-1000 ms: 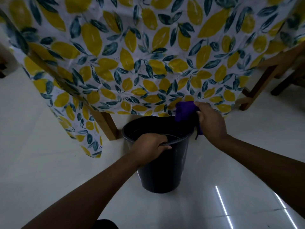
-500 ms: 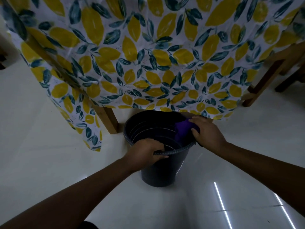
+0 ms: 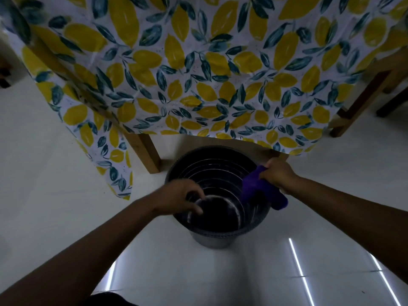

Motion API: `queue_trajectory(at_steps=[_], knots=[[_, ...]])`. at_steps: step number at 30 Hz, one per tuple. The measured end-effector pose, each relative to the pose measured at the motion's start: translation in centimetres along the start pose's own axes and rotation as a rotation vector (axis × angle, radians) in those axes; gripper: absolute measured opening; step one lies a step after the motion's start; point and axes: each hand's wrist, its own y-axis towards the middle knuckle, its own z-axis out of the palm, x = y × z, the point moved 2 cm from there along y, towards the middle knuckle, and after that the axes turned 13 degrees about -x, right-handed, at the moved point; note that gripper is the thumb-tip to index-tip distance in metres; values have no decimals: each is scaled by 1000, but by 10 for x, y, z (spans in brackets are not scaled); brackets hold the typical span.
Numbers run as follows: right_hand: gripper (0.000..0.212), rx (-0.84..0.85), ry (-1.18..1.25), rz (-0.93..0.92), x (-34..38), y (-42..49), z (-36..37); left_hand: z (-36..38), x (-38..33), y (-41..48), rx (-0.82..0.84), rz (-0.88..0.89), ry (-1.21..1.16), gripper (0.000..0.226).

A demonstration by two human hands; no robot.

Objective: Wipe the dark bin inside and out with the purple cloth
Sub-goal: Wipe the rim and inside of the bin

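The dark round bin [image 3: 210,239] stands upright on the floor, and I look almost straight down into it; its ribbed inner wall shows pale streaks. My left hand [image 3: 177,198] is curled over the bin's left rim, fingers hooked inside. My right hand [image 3: 278,175] is at the right rim, gripping the purple cloth [image 3: 252,184]. The cloth is draped over that rim, one part hanging inside against the wall and one part outside.
A table with a lemon-print tablecloth [image 3: 198,74] hangs just beyond the bin, its hem close above the far rim. A wooden table leg [image 3: 146,151] stands left of the bin. More wooden legs [image 3: 353,111] are at the right. Glossy white floor [image 3: 55,206] surrounds the bin.
My view has tipped down over the bin's mouth. My right hand drew the cloth along the right rim toward me. My left hand shifted from the near rim to the left rim.
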Motion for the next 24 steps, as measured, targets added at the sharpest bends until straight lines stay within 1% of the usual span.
queue_trajectory(at_steps=[1,2,3,4,5,6,7,8,10,11,12,15,17,20,24], knots=[[24,-28,-10,-24,1,1,-3,-8,13,4,-159,10,110,33],[23,-41,-22,-46,2,1,-6,-12,25,7,-283,-17,178,37],[20,-38,-44,-73,4,1,-9,-15,36,9,-340,-88,212,42],[17,-32,-68,-102,4,2,-11,-13,45,11,-319,-194,236,47],[15,-28,-85,-132,4,2,-12,-8,50,14,-225,-285,273,50],[15,-29,-99,-159,4,1,-11,-1,51,16,-117,-323,311,47],[17,-30,-110,-179,4,0,-10,6,50,19,-45,-323,336,42],[21,-25,-126,-197,4,-1,-8,11,47,21,-19,-306,361,36],[28,-8,-185,-243,4,0,-2,13,46,26,-56,-296,386,33],[27,-6,-212,-265,3,1,0,13,48,28,-101,-298,387,35],[25,-14,-229,-295,3,2,2,13,51,30,-144,-299,381,39],[25,-58,-276,-407,5,6,8,15,50,34,-199,-298,377,68],[29,-88,-318,-482,11,6,6,13,43,37,-226,-274,383,73],[33,-69,-337,-526,26,-1,-10,-1,21,36,-138,-315,374,74],[24,126,-308,-537,53,-20,-52,-37,-14,26,34,-439,256,61]])
